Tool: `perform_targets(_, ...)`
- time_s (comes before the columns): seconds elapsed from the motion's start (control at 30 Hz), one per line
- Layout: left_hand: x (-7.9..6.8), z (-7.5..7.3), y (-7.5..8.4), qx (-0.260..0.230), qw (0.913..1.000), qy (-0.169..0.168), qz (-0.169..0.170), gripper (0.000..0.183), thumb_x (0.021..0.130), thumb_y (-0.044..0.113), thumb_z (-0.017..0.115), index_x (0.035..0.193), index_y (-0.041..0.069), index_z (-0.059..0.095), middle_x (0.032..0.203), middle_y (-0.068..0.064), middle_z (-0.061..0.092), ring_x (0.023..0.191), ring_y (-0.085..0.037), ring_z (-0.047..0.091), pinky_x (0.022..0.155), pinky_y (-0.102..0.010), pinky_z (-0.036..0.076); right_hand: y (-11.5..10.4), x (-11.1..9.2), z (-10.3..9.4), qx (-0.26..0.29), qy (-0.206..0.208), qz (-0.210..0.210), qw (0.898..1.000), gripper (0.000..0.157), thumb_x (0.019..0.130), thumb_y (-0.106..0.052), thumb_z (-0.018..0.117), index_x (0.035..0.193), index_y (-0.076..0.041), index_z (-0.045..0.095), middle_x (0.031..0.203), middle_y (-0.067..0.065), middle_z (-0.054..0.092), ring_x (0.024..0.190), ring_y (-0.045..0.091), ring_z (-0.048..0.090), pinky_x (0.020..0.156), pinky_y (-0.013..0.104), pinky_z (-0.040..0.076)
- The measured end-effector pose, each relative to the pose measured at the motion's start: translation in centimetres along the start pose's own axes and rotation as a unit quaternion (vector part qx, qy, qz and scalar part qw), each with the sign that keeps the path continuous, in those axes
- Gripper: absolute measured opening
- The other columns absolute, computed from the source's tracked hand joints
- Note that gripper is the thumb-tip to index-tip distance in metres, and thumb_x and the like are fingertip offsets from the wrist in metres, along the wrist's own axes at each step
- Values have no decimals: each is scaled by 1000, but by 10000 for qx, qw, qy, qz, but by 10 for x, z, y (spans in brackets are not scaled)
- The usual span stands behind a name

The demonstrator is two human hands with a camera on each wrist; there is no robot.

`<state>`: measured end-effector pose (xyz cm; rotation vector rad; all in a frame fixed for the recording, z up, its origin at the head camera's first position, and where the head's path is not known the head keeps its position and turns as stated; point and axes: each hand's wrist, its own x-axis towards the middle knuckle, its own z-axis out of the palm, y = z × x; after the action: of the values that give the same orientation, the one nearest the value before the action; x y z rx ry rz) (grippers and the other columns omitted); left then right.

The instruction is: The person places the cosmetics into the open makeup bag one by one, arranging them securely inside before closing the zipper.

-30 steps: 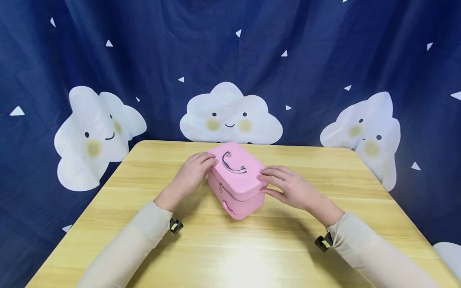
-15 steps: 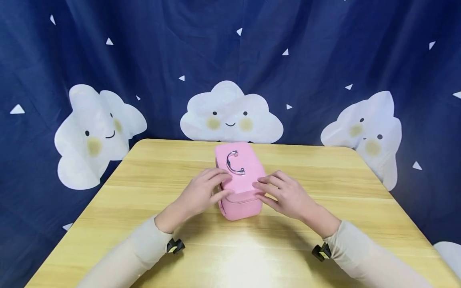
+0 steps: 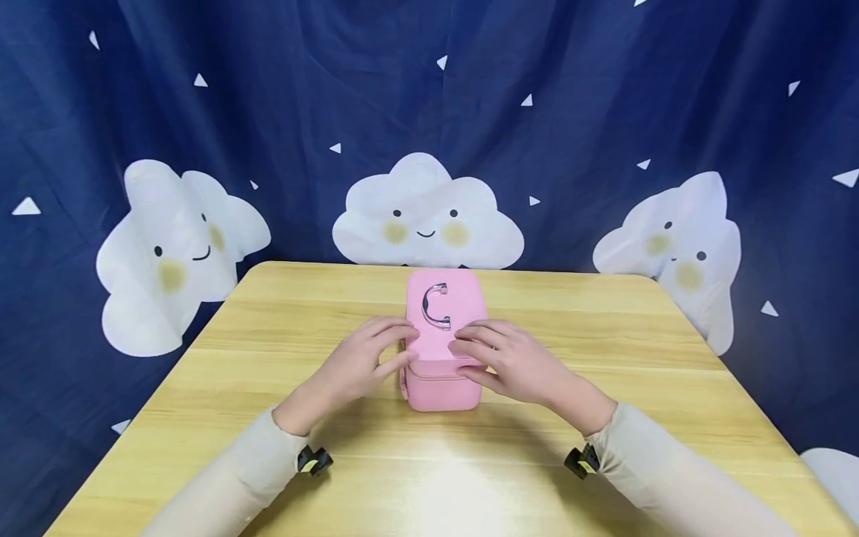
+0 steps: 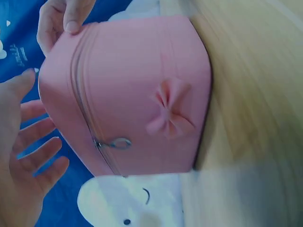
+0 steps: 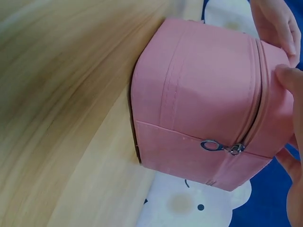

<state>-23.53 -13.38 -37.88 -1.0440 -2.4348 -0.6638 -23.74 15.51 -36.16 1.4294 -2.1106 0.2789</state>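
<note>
A pink vanity case (image 3: 446, 391) stands on the table, its lid down, with a curved silver handle (image 3: 429, 306) on top. A zip runs round below the lid; one zip pull (image 4: 121, 143) hangs near a pink bow (image 4: 169, 109) on the side facing my left wrist. Another zip pull (image 5: 212, 145) shows on the opposite side. My left hand (image 3: 362, 358) is at the lid's left edge, fingers loosely spread. My right hand (image 3: 513, 362) holds the front right corner of the lid, fingers on top and thumb against its side.
The light wooden table (image 3: 302, 306) carries the case near its far edge. Right behind it hangs a dark blue curtain (image 3: 429, 97) printed with smiling clouds. A black wrist camera (image 3: 314, 461) sits below each hand.
The case has turned from a slant until its short end faces me. My left hand has come from its far left corner to the near left edge; my right hand has moved leftward over the lid.
</note>
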Motion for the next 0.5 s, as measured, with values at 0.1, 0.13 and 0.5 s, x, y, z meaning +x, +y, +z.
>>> perform_targets(0.1, -3, 0, -9, 100, 9993, 104, -337, 31, 99, 35, 57, 121, 15, 66, 125, -1, 62, 120, -20, 54, 104, -40, 43, 2, 0, 3, 78, -11, -20, 10000, 33, 90, -30, 71, 116, -11, 67, 117, 6, 65, 112, 25, 59, 103, 39, 44)
perform_targets(0.13, -4, 1, -12, 157, 9989, 135, -424, 30, 99, 33, 57, 121, 14, 67, 123, -2, 63, 119, -21, 55, 103, -40, 44, 3, 0, 4, 103, 4, -28, 9999, 32, 90, -29, 70, 116, -11, 67, 117, 5, 65, 112, 25, 59, 102, 39, 44)
perform_targets(0.5, -5, 10, -29, 744, 9921, -242, -984, 31, 90, 32, 70, 112, 10, 69, 118, -6, 65, 115, -28, 56, 100, -45, 45, 2, 1, 7, 115, 203, -85, 9997, 30, 91, -30, 69, 114, -11, 68, 115, 4, 66, 108, 24, 60, 97, 38, 48)
